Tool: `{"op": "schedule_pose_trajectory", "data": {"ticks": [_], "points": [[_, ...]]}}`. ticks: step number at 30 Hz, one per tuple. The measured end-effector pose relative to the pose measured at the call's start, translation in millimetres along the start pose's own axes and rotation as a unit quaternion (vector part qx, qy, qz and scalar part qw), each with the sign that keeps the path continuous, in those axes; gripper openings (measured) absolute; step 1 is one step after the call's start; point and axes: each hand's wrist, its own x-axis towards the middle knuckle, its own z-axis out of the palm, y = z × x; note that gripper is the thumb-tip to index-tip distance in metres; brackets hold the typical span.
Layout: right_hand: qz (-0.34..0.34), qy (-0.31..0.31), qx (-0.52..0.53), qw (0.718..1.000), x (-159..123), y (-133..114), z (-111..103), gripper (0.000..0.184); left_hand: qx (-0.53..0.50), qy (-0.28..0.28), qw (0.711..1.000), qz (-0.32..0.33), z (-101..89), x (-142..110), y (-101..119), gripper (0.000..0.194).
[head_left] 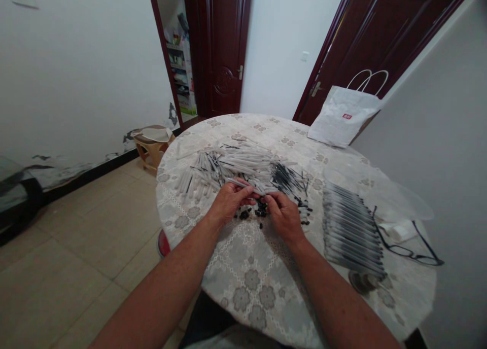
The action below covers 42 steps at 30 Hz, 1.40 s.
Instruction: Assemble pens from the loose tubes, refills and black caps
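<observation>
Over the middle of the table, a slim whitish pen barrel is held between my two hands. My left hand is closed on it, with the barrel slanting across the fingers. At its right end the fingertips of my right hand are pinched together; any small part between them is hidden. Just below the fingertips lie small black caps. A heap of pale pen barrels spreads beyond my hands. Thin black pen parts are bunched at the heap's right side.
To the right lies a row of pens in clear plastic, with eyeglasses and what looks like a tape roll beside it. A white paper bag stands at the table's far right edge. A stool stands left of the table.
</observation>
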Motion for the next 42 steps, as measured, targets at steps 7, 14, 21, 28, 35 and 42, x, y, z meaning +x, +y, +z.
{"op": "schedule_pose_trajectory", "data": {"ticks": [7,14,21,28,35,42], "points": [[-0.019,0.004,0.014,1.000,-3.1,0.8,-0.2,0.026,0.005,0.010,1.000,-0.009,4.3,-1.8,2.1,0.033],[-0.046,-0.027,-0.044,0.998,-3.7,4.4,-0.1,0.025,0.005,-0.009,1.000,-0.015,2.8,-2.1,2.5,0.036],[-0.041,-0.014,0.010,0.999,-4.6,4.2,-0.9,0.020,0.013,-0.005,1.000,-0.015,4.4,-3.6,3.1,0.032],[-0.044,-0.031,-0.032,0.998,-4.7,4.8,-1.8,0.037,0.008,-0.022,1.000,-0.007,3.0,-3.2,0.5,0.032],[-0.053,0.004,0.016,0.998,-5.0,6.1,-1.4,0.020,0.008,-0.025,1.000,-0.007,3.5,-3.5,2.7,0.034],[-0.038,-0.021,-0.003,0.999,-3.9,8.5,-1.6,0.029,0.011,-0.018,1.000,-0.009,3.4,-3.3,0.0,0.033]]}}
